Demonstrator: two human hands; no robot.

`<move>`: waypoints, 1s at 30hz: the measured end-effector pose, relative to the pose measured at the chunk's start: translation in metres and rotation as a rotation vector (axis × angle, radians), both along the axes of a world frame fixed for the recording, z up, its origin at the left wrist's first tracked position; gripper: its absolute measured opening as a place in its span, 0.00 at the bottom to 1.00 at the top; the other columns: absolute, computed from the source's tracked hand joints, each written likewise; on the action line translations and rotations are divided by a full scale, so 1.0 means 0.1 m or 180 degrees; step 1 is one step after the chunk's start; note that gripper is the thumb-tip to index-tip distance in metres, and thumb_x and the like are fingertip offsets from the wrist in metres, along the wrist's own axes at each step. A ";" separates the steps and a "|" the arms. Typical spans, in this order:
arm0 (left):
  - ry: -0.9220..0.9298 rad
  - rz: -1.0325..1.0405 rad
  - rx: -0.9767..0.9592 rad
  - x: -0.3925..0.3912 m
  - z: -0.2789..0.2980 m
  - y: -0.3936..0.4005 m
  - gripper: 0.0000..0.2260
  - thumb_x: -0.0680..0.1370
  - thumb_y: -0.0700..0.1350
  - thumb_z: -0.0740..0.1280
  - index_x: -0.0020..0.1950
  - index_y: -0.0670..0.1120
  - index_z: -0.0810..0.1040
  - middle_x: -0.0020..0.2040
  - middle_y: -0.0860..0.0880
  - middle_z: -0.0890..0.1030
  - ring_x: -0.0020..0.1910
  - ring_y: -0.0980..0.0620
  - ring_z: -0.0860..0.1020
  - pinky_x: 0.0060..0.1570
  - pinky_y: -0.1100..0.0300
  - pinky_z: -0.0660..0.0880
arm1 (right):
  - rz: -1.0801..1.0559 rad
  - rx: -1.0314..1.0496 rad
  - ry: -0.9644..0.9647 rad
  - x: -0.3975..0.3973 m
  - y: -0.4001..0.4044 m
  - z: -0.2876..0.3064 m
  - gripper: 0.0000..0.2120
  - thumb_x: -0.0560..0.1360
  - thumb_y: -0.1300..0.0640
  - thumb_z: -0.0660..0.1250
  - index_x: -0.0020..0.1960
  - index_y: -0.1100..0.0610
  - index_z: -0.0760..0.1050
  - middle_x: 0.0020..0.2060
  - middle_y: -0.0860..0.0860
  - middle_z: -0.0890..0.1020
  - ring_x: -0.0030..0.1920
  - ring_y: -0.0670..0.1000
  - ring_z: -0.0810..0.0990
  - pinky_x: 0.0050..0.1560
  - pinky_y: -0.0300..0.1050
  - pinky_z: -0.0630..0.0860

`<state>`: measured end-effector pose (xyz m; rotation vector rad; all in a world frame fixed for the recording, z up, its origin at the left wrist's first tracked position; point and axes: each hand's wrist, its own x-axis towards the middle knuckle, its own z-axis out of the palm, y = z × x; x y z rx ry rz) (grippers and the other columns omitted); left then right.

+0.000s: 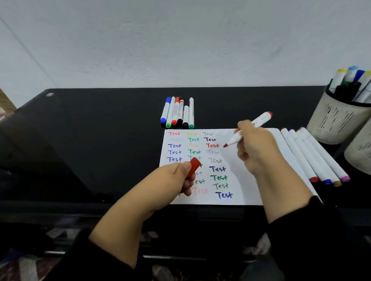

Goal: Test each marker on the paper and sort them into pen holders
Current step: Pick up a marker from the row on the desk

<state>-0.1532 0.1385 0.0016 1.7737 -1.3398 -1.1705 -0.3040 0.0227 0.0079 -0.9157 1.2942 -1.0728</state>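
Above the white sheet of paper (242, 169) near the black tabletop's (94, 134) front edge, the right hand (257, 146) grips a white red-tipped marker (247, 129). Its long axis slants, the tip pointing down-left toward the front-left corner. The left hand (172, 179) pinches its red plastic cap (194, 166), partly hidden by fingers. Two cream mesh pen holders (338, 121) are cut off at the right edge.

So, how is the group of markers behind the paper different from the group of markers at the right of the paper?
The markers behind the paper are thinner and shorter, bunched tightly together, six or so; the markers right of the paper are thicker and longer, four in a row that fans out slightly. The back group includes blue, green, red and black caps; the right group shows red, blue, yellow and pink ones. Both groups are white-bodied, capped, and lie on the black table.
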 end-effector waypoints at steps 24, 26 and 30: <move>-0.1385 0.0586 -0.0662 -0.14 -0.07 -0.70 0.15 0.81 0.54 0.56 0.65 0.52 0.72 0.51 0.57 0.75 0.45 0.60 0.72 0.36 0.66 0.67 | -0.0030 -0.0862 0.1147 -0.04 -0.53 -0.10 0.11 0.75 0.52 0.66 0.38 0.57 0.73 0.29 0.48 0.76 0.28 0.42 0.72 0.29 0.33 0.67; -0.1395 0.0579 -0.0599 -0.14 -0.08 -0.74 0.15 0.81 0.54 0.56 0.65 0.52 0.71 0.50 0.56 0.75 0.46 0.58 0.72 0.37 0.65 0.66 | 0.0054 -0.0965 0.1287 -0.01 -0.58 -0.19 0.12 0.76 0.51 0.66 0.37 0.56 0.73 0.29 0.47 0.76 0.28 0.41 0.72 0.28 0.31 0.67; -0.1430 0.0569 -0.0494 -0.13 -0.09 -0.81 0.16 0.81 0.54 0.55 0.66 0.52 0.71 0.55 0.54 0.76 0.47 0.58 0.71 0.41 0.63 0.66 | 0.0147 -0.1110 0.1266 -0.01 -0.64 -0.30 0.13 0.77 0.53 0.65 0.34 0.54 0.71 0.29 0.47 0.76 0.29 0.42 0.73 0.28 0.28 0.68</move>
